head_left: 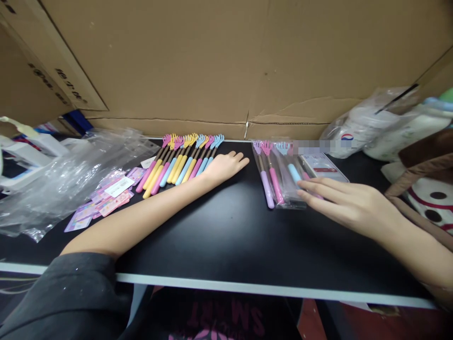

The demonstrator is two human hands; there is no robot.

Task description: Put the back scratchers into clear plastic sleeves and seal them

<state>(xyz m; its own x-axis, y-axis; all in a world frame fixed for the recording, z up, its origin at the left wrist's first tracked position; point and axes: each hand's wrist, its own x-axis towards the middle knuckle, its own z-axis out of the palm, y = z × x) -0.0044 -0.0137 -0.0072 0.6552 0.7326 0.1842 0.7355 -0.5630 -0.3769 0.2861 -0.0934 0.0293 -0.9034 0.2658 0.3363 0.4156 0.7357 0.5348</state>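
My left hand (228, 167) reaches over the black table, palm down, with its fingers stretched out and nothing visible in them. It is beside the right end of a row of back scratchers (182, 163) with pink, yellow and blue handles and claw-shaped heads. On the right, my right hand (348, 205) has its fingertips on the pink handle of a back scratcher (306, 175) in clear plastic, partly hidden by the fingers. To its left lie more bagged back scratchers: a purple one (267, 189), a pink one (275, 184) and a light blue one (293, 173).
Clear plastic bags (81, 165) and purple-pink cards (113, 196) lie at the left. A phone-like flat object (323, 166) is behind my right hand. Farther right stand a bagged cup (368, 125) and a brown-handled bag (424, 184). Cardboard (212, 61) walls the back.
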